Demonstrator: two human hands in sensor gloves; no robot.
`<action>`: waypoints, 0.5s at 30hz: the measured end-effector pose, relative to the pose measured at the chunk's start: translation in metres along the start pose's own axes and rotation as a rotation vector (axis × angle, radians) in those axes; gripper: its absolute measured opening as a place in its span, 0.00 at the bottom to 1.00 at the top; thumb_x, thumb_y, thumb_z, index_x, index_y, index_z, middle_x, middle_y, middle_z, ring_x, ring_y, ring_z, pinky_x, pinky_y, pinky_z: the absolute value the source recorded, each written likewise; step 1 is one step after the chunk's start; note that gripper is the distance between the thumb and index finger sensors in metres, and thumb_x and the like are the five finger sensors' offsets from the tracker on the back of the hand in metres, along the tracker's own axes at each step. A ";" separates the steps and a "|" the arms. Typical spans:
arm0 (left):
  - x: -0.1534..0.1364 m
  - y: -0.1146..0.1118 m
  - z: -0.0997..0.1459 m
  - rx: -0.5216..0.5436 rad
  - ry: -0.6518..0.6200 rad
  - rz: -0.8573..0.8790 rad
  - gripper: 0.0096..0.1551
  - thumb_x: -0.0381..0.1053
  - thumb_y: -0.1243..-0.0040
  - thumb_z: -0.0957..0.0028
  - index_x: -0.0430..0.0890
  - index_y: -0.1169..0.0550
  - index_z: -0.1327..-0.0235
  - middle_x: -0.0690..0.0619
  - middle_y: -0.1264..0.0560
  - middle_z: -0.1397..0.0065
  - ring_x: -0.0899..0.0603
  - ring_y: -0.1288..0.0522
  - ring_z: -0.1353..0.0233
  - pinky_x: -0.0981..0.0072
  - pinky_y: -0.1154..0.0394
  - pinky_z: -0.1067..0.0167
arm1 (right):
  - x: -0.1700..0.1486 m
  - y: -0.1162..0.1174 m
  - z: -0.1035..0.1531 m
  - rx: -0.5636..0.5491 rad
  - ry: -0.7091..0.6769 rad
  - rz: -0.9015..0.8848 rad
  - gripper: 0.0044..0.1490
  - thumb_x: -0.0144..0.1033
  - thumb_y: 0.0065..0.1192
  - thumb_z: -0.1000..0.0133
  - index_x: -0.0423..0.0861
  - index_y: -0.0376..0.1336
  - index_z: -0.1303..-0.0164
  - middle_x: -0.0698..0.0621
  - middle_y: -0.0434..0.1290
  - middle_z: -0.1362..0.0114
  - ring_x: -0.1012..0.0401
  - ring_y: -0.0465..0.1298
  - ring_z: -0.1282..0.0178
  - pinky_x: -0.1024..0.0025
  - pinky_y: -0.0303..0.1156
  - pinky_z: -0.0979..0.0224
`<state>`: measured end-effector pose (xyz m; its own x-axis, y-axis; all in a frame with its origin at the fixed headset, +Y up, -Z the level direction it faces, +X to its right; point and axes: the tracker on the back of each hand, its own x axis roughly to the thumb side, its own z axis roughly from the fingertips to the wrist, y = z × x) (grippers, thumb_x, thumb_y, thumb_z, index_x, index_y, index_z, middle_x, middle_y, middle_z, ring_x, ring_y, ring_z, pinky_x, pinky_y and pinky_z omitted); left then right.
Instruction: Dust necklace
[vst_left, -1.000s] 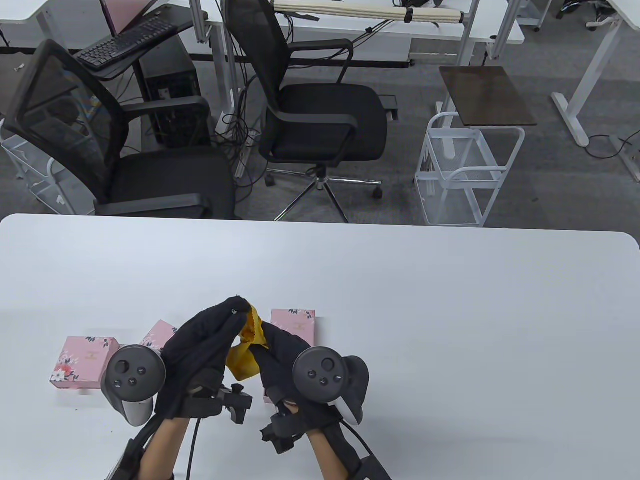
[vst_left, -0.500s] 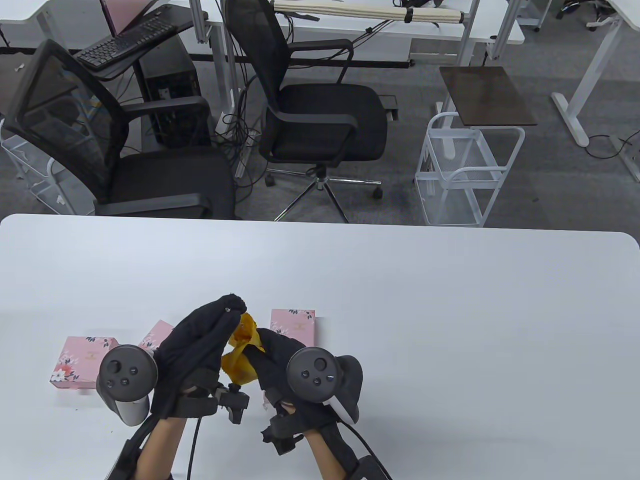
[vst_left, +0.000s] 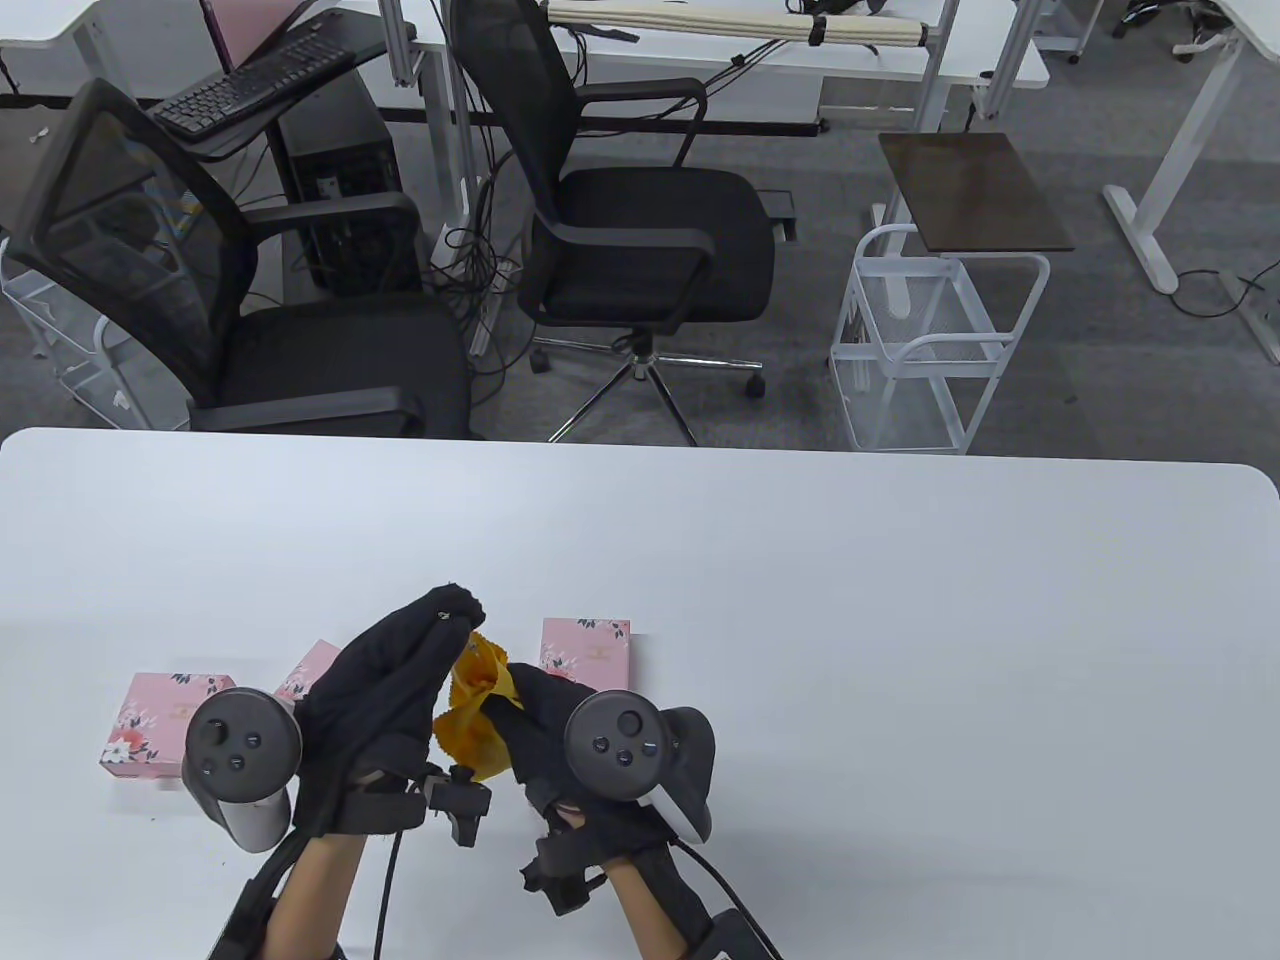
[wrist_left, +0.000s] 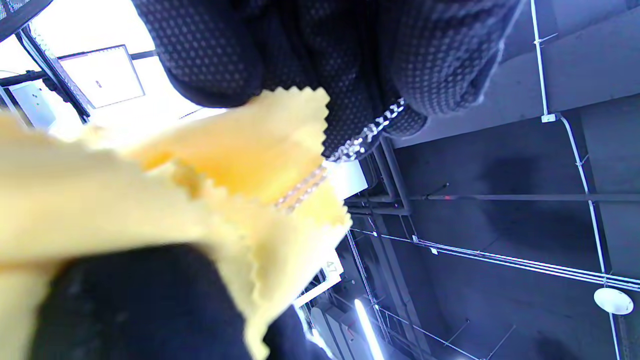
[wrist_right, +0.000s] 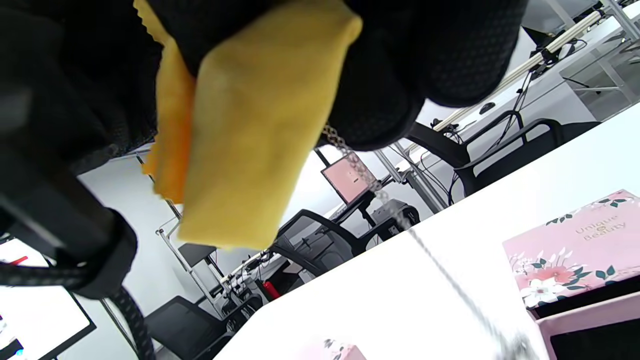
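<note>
My left hand (vst_left: 445, 612) is raised above the near left of the table, its fingertips pinching a thin silver necklace chain (wrist_left: 367, 135). My right hand (vst_left: 515, 690) grips a yellow cloth (vst_left: 472, 715) wrapped round the chain just below the left fingertips. In the left wrist view the chain runs from my gloved fingers (wrist_left: 430, 65) into the fold of the yellow cloth (wrist_left: 240, 165). In the right wrist view the chain (wrist_right: 380, 192) hangs down from the cloth (wrist_right: 250, 130) toward the table.
Three pink floral boxes lie on the white table (vst_left: 800, 620): one at the left (vst_left: 165, 725), one behind my left hand (vst_left: 310, 670), one behind my right hand (vst_left: 586, 650). Office chairs and a white wire cart (vst_left: 930, 350) stand beyond the far edge.
Both hands have drifted slightly left and toward me. The right hand with the cloth has slid down the chain, away from the left fingertips.
</note>
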<state>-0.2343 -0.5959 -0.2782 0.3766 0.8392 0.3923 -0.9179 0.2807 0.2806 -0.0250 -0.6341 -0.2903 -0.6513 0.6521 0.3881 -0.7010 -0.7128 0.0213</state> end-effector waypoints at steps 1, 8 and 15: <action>0.000 0.000 0.000 0.000 0.000 0.000 0.19 0.60 0.32 0.43 0.58 0.15 0.42 0.58 0.13 0.39 0.48 0.17 0.38 0.54 0.19 0.42 | 0.001 0.000 0.000 -0.008 -0.001 0.006 0.23 0.38 0.60 0.32 0.42 0.67 0.30 0.41 0.79 0.38 0.46 0.80 0.46 0.45 0.72 0.35; 0.001 0.003 0.000 0.009 -0.004 -0.001 0.19 0.60 0.32 0.43 0.58 0.15 0.42 0.58 0.13 0.39 0.48 0.17 0.38 0.54 0.20 0.42 | -0.004 0.005 -0.001 0.019 0.020 -0.005 0.23 0.44 0.59 0.31 0.41 0.69 0.35 0.44 0.81 0.45 0.48 0.81 0.52 0.47 0.74 0.38; 0.000 0.006 -0.002 0.005 -0.001 -0.008 0.19 0.60 0.32 0.44 0.58 0.15 0.42 0.57 0.13 0.39 0.48 0.18 0.38 0.54 0.20 0.42 | -0.005 0.012 -0.004 0.060 0.014 0.036 0.23 0.37 0.60 0.32 0.42 0.66 0.29 0.41 0.79 0.37 0.45 0.80 0.45 0.45 0.72 0.34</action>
<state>-0.2396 -0.5931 -0.2778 0.3838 0.8366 0.3908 -0.9143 0.2850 0.2879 -0.0315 -0.6452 -0.2955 -0.6801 0.6288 0.3769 -0.6584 -0.7500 0.0633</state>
